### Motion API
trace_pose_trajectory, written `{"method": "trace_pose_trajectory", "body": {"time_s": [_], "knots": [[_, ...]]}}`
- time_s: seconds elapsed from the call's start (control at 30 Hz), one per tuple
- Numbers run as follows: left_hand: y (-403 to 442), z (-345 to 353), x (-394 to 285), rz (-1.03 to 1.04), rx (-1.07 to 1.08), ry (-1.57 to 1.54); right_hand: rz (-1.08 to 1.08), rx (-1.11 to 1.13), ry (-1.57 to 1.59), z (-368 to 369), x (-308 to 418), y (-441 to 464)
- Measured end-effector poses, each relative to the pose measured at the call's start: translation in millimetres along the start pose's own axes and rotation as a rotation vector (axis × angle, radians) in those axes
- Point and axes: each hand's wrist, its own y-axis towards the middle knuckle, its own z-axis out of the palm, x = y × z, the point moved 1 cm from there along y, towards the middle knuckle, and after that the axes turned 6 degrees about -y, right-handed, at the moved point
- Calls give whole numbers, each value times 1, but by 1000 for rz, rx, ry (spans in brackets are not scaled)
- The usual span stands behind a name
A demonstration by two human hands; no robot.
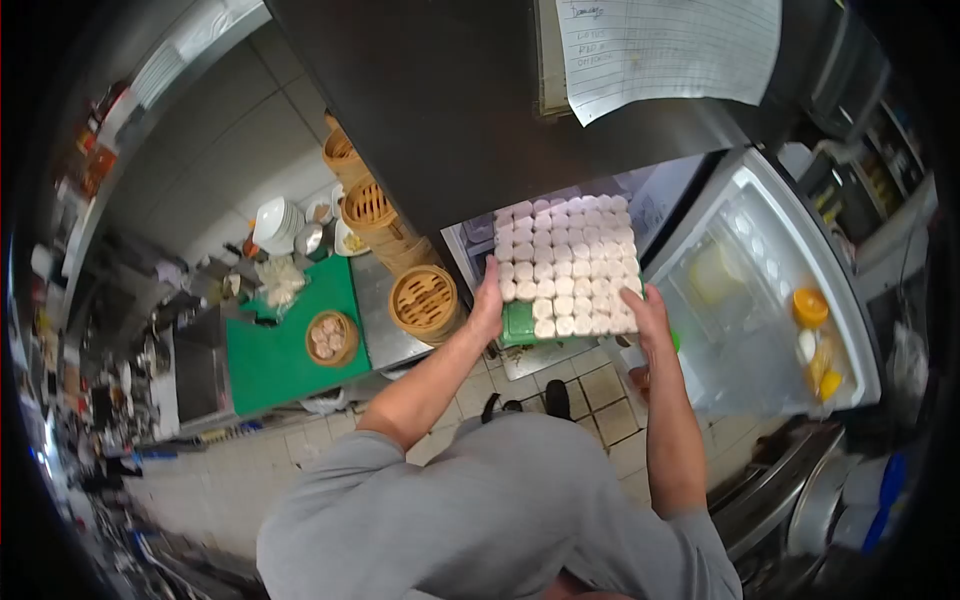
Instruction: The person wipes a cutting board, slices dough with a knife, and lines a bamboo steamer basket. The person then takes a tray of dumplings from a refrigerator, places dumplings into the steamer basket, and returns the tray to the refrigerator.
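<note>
Both hands hold a green tray (517, 322) at the opening of a fridge (655, 195). Rows of pale, round, flat-topped pieces (570, 262) cover it closely; I cannot make out exactly what food they are. Bare green shows only at the near left corner. My left hand (487, 302) grips the left edge, and my right hand (650, 314) clasps the right edge near its front corner. The tray hides much of the fridge's inside. At the right, the fridge door (745, 310) stands swung out, with an orange half (810, 307) and a lemon (829, 385) in it.
Left of the fridge, stacked bamboo steamers (424, 300) line the steel counter. A green cutting board (270, 350) bears a small steamer of dumplings (331, 338) and a knife (262, 321). White bowls (278, 222) stand behind. A handwritten sheet (670, 50) hangs above; pots (825, 500) are lower right.
</note>
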Motion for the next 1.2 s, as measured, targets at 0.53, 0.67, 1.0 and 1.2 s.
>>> {"method": "trace_pose_trajectory", "body": {"time_s": [0.53, 0.67, 1.0, 1.2], "knots": [[36, 27, -20, 237, -403, 360, 188, 218, 405, 79, 37, 185], [50, 33, -37, 267, -392, 343, 37, 257, 332, 91, 31, 209], [118, -6, -23, 620, -443, 350, 66, 273, 634, 121, 33, 233], [0, 9, 31, 26, -252, -18, 293, 318, 557, 154, 91, 153]]}}
